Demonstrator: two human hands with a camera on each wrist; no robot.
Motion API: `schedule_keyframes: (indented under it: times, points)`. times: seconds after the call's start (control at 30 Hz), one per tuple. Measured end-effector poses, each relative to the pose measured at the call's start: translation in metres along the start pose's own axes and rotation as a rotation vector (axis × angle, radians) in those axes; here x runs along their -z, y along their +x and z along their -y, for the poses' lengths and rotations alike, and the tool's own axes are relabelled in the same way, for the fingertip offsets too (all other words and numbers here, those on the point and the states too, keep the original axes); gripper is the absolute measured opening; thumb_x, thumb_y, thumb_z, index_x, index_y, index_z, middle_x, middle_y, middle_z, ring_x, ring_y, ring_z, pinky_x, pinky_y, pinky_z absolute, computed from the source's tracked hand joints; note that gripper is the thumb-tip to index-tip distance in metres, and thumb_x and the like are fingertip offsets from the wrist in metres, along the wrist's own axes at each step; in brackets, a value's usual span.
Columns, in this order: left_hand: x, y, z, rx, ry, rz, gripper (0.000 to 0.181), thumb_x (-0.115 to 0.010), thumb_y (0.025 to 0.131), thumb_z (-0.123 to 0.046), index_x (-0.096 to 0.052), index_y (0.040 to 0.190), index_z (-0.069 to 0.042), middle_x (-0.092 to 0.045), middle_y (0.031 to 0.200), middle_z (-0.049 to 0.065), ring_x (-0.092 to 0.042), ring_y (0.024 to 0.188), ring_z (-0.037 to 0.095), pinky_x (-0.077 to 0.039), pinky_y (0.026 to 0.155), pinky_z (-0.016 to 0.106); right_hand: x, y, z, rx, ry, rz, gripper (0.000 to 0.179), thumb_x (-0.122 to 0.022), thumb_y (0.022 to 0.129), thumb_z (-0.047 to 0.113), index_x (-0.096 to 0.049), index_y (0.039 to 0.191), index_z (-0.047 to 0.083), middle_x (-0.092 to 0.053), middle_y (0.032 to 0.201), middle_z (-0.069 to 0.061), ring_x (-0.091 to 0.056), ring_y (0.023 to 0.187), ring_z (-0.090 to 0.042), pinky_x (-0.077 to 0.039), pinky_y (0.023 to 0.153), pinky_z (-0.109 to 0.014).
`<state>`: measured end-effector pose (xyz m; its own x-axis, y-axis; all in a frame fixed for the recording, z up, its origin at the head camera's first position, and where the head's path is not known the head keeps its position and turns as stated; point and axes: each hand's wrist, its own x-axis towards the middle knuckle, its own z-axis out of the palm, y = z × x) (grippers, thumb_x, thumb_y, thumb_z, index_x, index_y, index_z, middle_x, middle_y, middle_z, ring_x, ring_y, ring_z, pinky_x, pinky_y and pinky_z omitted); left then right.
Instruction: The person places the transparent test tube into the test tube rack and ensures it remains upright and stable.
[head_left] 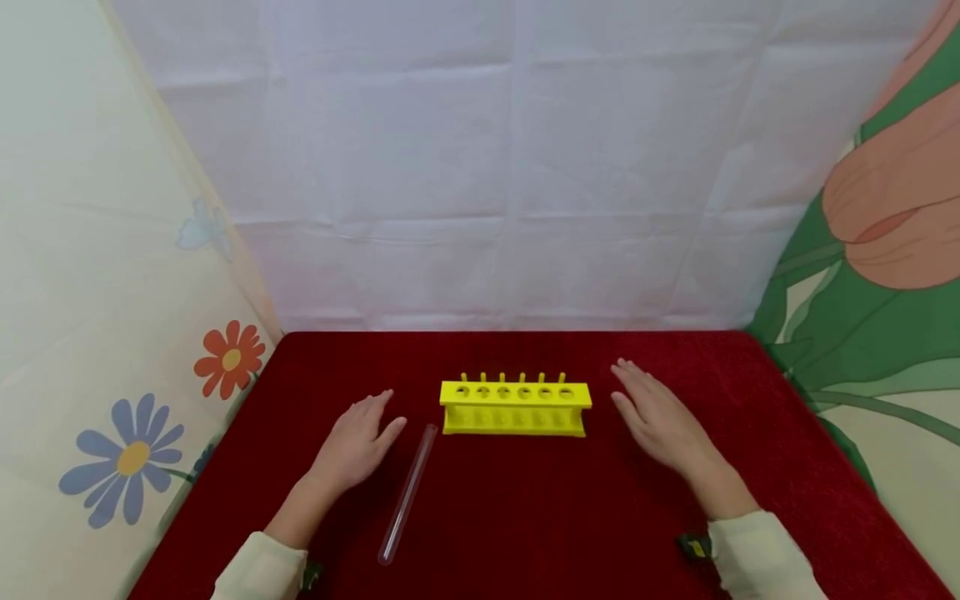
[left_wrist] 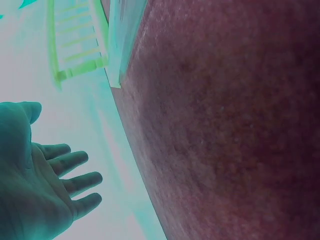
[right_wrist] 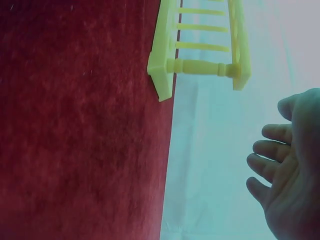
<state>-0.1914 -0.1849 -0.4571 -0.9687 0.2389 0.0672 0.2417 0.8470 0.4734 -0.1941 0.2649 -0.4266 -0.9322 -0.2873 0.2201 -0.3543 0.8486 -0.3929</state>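
A yellow test tube rack (head_left: 516, 408) stands upright near the middle of the red table, with a row of round holes and short pegs behind them. In front of it, to the left, a clear test tube (head_left: 407, 496) lies at a slant on the cloth. My left hand (head_left: 352, 442) is just left of the tube, apart from it, fingers extended. To the right of the rack is my right hand (head_left: 667, 421), also with extended fingers and holding nothing. The right wrist view shows the end of the rack (right_wrist: 200, 66) apart from the fingers.
Dark red cloth (head_left: 540, 517) covers the table. A white sheet (head_left: 510, 167) hangs along its back edge. Flower-printed cloths line the left side (head_left: 135, 317) and the right side (head_left: 900, 333).
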Motion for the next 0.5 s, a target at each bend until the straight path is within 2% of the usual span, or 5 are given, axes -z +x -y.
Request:
schedule_keyframes:
  times: [0.23,0.5]
  points:
    - [-0.004,-0.003,-0.005,0.026,0.004,0.001,0.064,-0.05,0.106,-0.043,-0.04,0.153,-0.002,-0.047,0.152,0.019,-0.042,0.141,0.039,-0.034,0.115,0.058,-0.004,0.004,0.009,0.031,-0.011,0.006,0.05,-0.047,0.108,0.021,-0.041,0.149,-0.007,-0.039,0.155,-0.027,-0.032,0.145,-0.045,-0.029,0.116,-0.061]
    - [-0.01,-0.004,-0.007,0.023,0.01,0.004,0.063,-0.051,0.105,-0.043,-0.042,0.152,-0.003,-0.049,0.151,0.018,-0.046,0.138,0.037,-0.039,0.112,0.057,-0.009,0.009,0.015,0.037,-0.022,0.002,0.049,-0.046,0.109,0.022,-0.042,0.149,-0.006,-0.041,0.155,-0.026,-0.033,0.146,-0.043,-0.028,0.116,-0.06]
